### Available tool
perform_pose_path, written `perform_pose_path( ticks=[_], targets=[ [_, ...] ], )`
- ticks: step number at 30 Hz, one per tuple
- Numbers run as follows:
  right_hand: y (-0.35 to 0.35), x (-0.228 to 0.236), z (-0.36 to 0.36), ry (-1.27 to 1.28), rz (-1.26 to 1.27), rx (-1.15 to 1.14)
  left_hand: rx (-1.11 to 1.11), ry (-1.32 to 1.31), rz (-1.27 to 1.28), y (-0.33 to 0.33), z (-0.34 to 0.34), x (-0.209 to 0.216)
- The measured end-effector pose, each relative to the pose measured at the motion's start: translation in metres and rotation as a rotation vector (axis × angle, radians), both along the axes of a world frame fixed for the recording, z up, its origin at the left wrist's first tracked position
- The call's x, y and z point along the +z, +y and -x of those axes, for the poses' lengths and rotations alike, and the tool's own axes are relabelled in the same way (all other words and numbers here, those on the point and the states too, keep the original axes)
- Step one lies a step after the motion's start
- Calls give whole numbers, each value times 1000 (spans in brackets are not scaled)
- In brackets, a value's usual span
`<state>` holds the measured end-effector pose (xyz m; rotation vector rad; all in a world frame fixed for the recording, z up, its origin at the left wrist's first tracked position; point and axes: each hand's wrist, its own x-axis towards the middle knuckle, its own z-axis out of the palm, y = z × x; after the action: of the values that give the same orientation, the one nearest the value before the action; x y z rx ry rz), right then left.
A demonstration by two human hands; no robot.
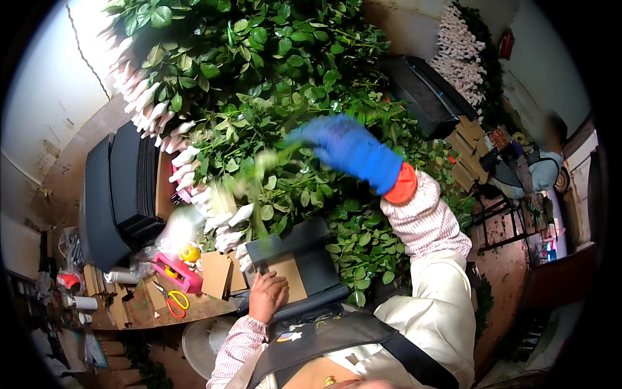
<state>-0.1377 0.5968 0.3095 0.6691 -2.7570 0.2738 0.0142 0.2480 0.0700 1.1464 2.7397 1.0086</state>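
My right hand [346,149], in a blue glove with an orange cuff, is over the leafy heap, its fingers curled and smeared by motion. A blurred green leafy stem [259,188] runs from its fingertips down toward the black sheet. My left hand [268,295] is bare and lies with fingers stretched out on a brown cardboard piece [289,275]. Under that piece is a dark corrugated sheet [317,266] in front of my body. Beyond lies a large pile of leafy rose stems [278,58], their heads in whitish sleeves [152,110] pointing left.
Stacked black sheets [123,188] stand at left. On the table are a pink tape dispenser [178,273], scissors [173,299] with yellow and red handles, and cardboard pieces [216,274]. More black sheets [427,91] stand at far right. Another person [544,168] sits at right.
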Motion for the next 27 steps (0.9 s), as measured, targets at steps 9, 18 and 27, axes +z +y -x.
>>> perform_pose_path(
  ticks=[9,18,27],
  targets=[
    [24,-76,28,24,-269,-377,30,3,5,-6,-3,-8],
    [63,-117,-39,192,358,-154,-32,-92,10,-14,-2,1],
    [82,-81,-132,210,74,-161,-48,-297,-53,-12,0,7]
  ],
)
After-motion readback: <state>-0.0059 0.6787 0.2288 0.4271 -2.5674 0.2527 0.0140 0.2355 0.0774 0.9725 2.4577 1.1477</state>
